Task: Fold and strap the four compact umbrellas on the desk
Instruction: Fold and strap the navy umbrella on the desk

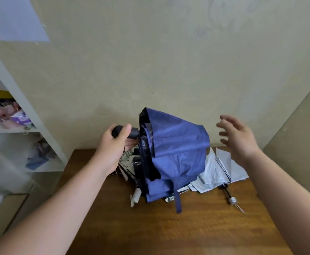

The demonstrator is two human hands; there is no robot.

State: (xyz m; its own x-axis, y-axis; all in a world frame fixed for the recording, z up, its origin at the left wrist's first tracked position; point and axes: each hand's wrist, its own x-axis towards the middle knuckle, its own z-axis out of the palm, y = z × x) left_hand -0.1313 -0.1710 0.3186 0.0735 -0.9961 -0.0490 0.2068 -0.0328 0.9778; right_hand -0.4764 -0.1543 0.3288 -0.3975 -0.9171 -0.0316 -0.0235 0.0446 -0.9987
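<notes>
While left hand [113, 144] grips blue umbrella [176, 155], right hand [236, 138] spread.

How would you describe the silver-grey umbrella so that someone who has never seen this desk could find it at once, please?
Start at the wooden desk against the beige wall. Behind and right of the blue umbrella, which the left hand holds up by its black handle, the silver-grey umbrella lies flat on the desk under the open right hand. Only it has pale, shiny fabric and a black shaft ending in a small white cap.
</notes>
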